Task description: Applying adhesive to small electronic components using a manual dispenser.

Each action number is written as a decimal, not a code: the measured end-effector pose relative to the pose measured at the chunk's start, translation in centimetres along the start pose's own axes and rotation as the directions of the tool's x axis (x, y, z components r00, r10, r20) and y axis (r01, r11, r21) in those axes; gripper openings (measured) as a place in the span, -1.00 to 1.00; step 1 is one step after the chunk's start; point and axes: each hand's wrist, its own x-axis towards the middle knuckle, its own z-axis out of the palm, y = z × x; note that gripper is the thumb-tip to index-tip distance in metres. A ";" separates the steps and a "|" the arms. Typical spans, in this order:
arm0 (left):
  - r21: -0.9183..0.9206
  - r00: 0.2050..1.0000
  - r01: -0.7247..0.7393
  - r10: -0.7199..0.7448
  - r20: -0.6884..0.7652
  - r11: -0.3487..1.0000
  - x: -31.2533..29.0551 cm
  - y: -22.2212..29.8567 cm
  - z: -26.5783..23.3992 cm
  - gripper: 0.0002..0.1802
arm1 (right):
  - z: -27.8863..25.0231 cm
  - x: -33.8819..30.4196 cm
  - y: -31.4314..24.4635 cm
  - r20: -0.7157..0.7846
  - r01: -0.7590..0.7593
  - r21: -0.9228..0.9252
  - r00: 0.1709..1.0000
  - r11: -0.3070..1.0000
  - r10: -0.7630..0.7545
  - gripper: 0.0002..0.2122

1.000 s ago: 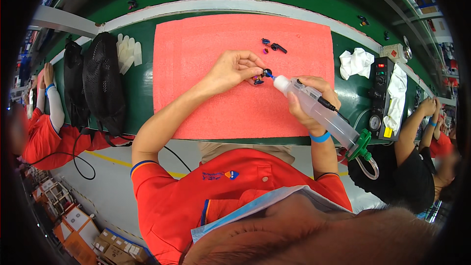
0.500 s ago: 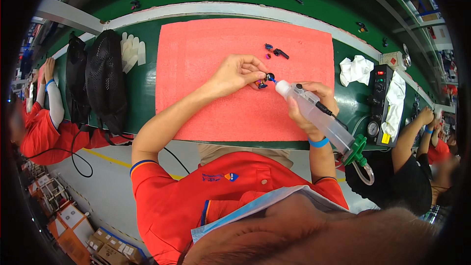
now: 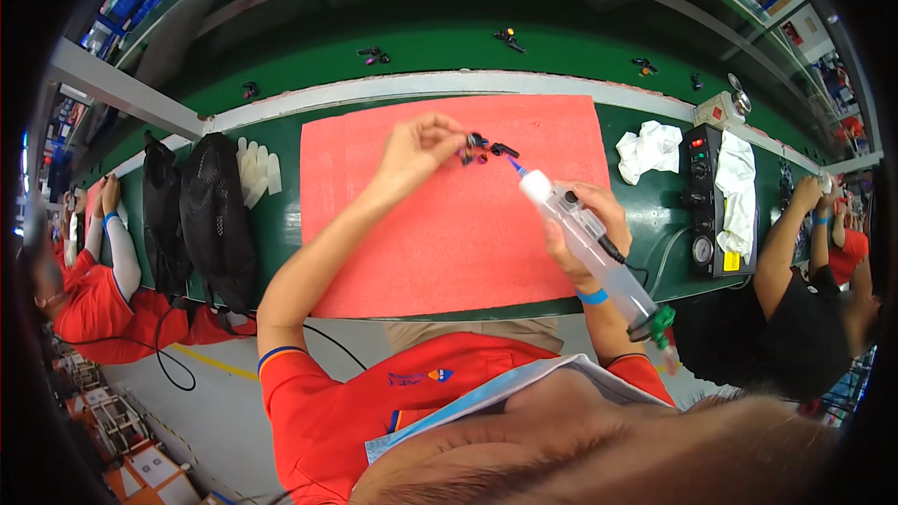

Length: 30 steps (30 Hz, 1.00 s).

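Observation:
My left hand (image 3: 421, 151) reaches over the pink foam mat with its thumb and fingers pinched on a small dark part (image 3: 467, 157), mostly hidden by the fingertips. Right beside it on the mat lie a black piece (image 3: 505, 150), a blue-black piece (image 3: 478, 140) and a purple bit (image 3: 482, 159). Wrapped in my right hand (image 3: 603, 213) is a clear dispensing syringe (image 3: 599, 260) with a white front end and a green rear fitting. Its blue needle tip (image 3: 515, 165) points toward the pieces, apart from the held part.
The foam mat (image 3: 402, 262) covers the green bench. Black mesh bags (image 3: 217, 215) and pale finger cots (image 3: 254, 173) lie left. White cloths (image 3: 647, 151) and a black control box with gauge (image 3: 703, 196) stand right. Beyond the ledge, a green surface (image 3: 440, 56) carries small dark parts. Co-workers sit on both sides.
The view has tilted, shifting the whole scene. The syringe's needle tip has drawn away from the part in my left hand, which has moved closer to the pieces on the mat.

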 end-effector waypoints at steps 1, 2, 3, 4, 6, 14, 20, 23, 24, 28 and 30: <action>0.109 0.995 -0.088 0.092 -0.040 0.990 1.5 0.3 -0.1 -0.85 | -0.4 0.2 0.1 -0.027 0.043 -0.015 0.999 0.999 -0.043 -0.67; 0.270 0.981 -0.140 0.170 -0.090 0.952 3.2 0.9 -0.1 -0.85 | -0.8 0.3 0.1 -0.053 0.085 -0.032 0.995 0.996 -0.087 -0.67; 0.436 0.956 -0.167 0.253 -0.146 0.884 4.4 1.6 -0.6 -0.85 | -0.6 0.4 0.1 -0.058 0.094 -0.022 0.994 0.995 -0.096 -0.67; 0.445 0.953 -0.169 0.261 -0.153 0.879 5.9 1.6 -1.4 -0.85 | -0.5 0.4 0.0 -0.035 0.093 -0.037 0.995 0.995 -0.095 -0.67; 0.579 0.921 -0.162 0.334 -0.202 0.799 8.8 0.6 -2.9 -0.86 | -0.4 0.4 -0.2 0.014 0.092 -0.084 0.996 0.992 -0.091 -0.66; 0.934 0.559 -0.307 0.829 0.021 0.183 12.5 -0.6 -4.6 -0.89 | -1.2 0.5 -0.5 0.042 0.087 -0.026 0.995 0.996 -0.086 -0.63; 0.919 0.844 -0.140 0.530 -0.083 0.368 13.0 1.6 2.6 -0.76 | -1.3 0.7 -0.3 0.027 0.091 -0.030 0.996 0.995 -0.091 -0.63; 0.920 0.913 0.027 0.366 -0.182 0.392 14.4 1.7 4.8 -0.65 | -1.0 0.8 -0.1 0.024 0.084 -0.061 0.996 0.995 -0.083 -0.63; 0.910 0.907 0.060 0.358 -0.221 0.409 15.0 1.5 5.4 -0.62 | -0.9 0.9 0.0 0.009 0.098 -0.078 0.995 0.992 -0.098 -0.62; 0.909 0.904 0.123 0.333 -0.268 0.398 16.6 0.8 5.6 -0.60 | -0.8 1.0 -0.1 -0.028 0.123 -0.101 0.992 0.987 -0.126 -0.62; 0.915 0.907 0.134 0.325 -0.267 0.380 16.8 0.7 5.6 -0.61 | -0.9 0.9 -0.2 -0.026 0.119 -0.069 0.992 0.990 -0.121 -0.62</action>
